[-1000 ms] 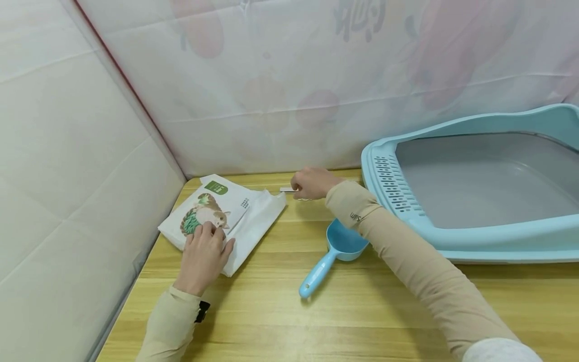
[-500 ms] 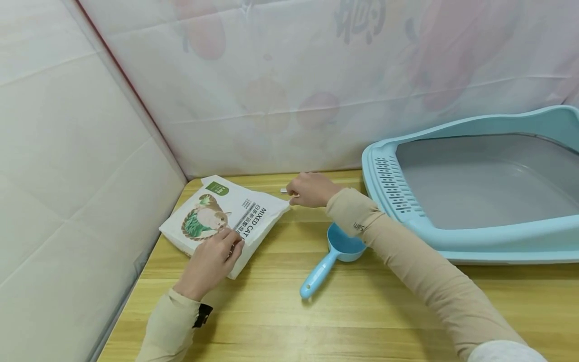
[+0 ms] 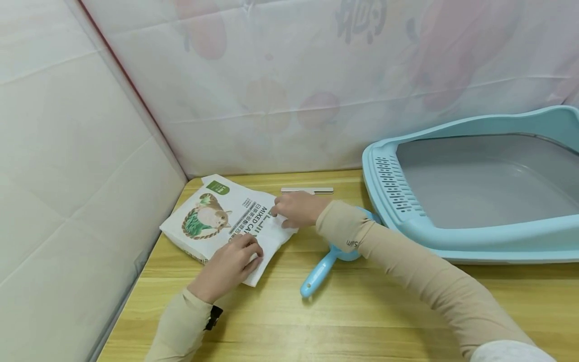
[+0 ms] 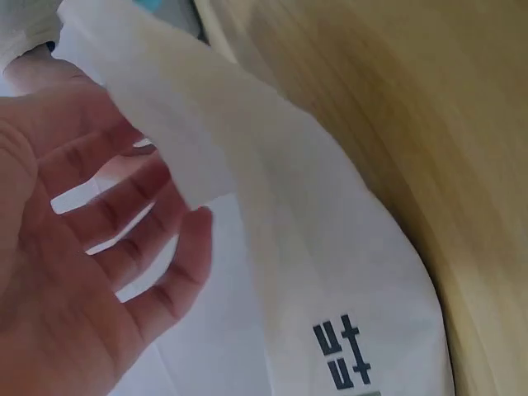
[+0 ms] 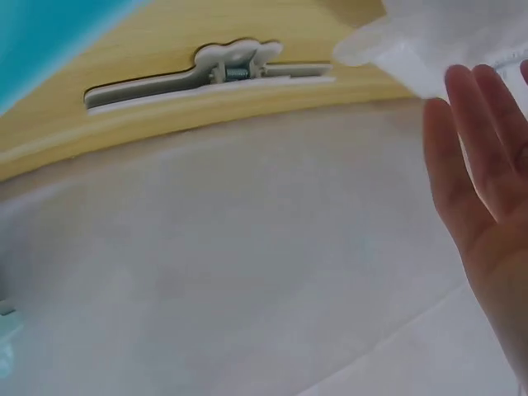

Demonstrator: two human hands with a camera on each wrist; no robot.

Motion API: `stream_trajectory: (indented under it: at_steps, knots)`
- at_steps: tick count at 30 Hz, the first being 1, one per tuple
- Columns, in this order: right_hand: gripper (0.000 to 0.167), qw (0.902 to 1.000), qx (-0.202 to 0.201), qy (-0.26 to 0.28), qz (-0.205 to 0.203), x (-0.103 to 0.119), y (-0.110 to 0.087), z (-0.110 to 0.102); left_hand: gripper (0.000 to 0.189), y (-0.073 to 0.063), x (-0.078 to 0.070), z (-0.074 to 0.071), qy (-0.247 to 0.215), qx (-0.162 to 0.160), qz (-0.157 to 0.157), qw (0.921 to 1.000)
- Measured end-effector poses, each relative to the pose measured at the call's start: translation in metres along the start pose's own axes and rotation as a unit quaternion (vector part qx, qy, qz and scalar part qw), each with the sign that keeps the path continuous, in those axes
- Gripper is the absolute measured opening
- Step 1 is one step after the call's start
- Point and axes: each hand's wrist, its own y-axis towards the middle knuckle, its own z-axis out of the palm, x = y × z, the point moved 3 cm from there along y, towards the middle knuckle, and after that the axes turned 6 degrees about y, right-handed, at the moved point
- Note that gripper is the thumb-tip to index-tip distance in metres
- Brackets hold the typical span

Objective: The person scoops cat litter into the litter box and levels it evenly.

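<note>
The bag (image 3: pixel 235 223) lies on the surface (image 3: pixel 280 322), left of the tray (image 3: pixel 497 236). The left hand (image 3: pixel 226 266), fingers loosely bent, and right hand (image 3: pixel 300 208), fingers straight, touch its tray-facing end, apart; neither visibly grips. Unfolding that end likely requires light, even tension.

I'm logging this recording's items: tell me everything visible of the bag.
The bag is white, paper- or plastic-looking, printed with a cat in a basket, a green label and dark lettering. It lies picture-up on the table, far left, its right end loose. The left grip touches that end's near side; the right grip is at its far side. Whether it is open is unclear.
</note>
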Motion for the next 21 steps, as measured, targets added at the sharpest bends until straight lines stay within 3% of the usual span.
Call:
stream_trajectory:
  at_steps: [6,11,16,21]
  knots:
    - [0.063,0.997,0.071,-0.018,0.026,0.009,0.005,0.012,0.007,0.001,-0.004,0.002,-0.006,0.031,-0.006,0.9995]
    - [0.052,0.9953,0.082,-0.045,0.024,0.017,0.006,0.017,0.007,0.001,-0.007,0.006,-0.017,0.067,-0.016,0.9975]
    - [0.044,0.9963,0.066,-0.051,0.022,0.02,0.006,0.018,0.014,0.0,-0.011,0.012,-0.008,0.104,-0.027,0.9942]
    - [0.038,0.9981,0.038,-0.046,0.011,0.019,0.004,0.015,0.027,0.0,-0.016,0.014,-0.001,0.102,-0.059,0.993]
